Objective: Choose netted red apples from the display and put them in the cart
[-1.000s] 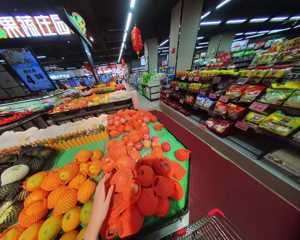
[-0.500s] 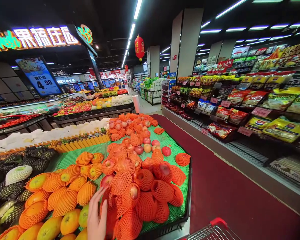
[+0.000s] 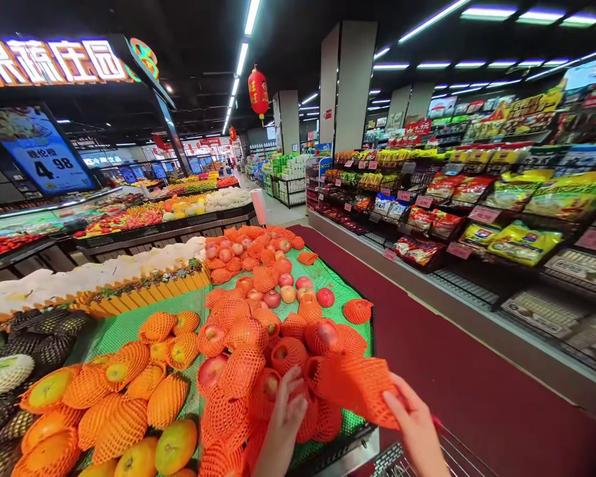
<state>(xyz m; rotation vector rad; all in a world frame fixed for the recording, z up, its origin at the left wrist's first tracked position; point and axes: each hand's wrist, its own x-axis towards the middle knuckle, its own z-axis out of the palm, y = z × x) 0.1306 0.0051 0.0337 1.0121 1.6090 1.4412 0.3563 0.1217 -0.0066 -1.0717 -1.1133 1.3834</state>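
Bright supermarket lighting falls on a slanted display table lined with green mesh matting (image 3: 328, 275), with a dark red floor (image 3: 447, 351) to the right of both hands. Since the earlier views, the right hand (image 3: 411, 414) has been brought into sight, and a bright orange-red sleeve of foam netting (image 3: 357, 384) has been raised in it above the near right edge of the table; the handling, it is judged, has passed from one-handed touching among the fruit to the lifting of a single sleeve. By its near end the sleeve is pinched between the thumb and fingers of the right hand, its far end pointing leftward; whether fruit is enclosed cannot be told. The left hand (image 3: 285, 414) has been shifted rightward over the round red apples in orange-red foam nets (image 3: 241, 371); its fingers are parted and loosely curled, nothing is seen gripped, and contact with the pile cannot be made out. Well apart, the two hands are separated by netted apples and the sleeve. Left of the left hand, yellow-orange oval fruits in orange nets (image 3: 129, 364) are heaped; below the right hand, a metal-wire shopping cart (image 3: 459, 454) is partly seen.
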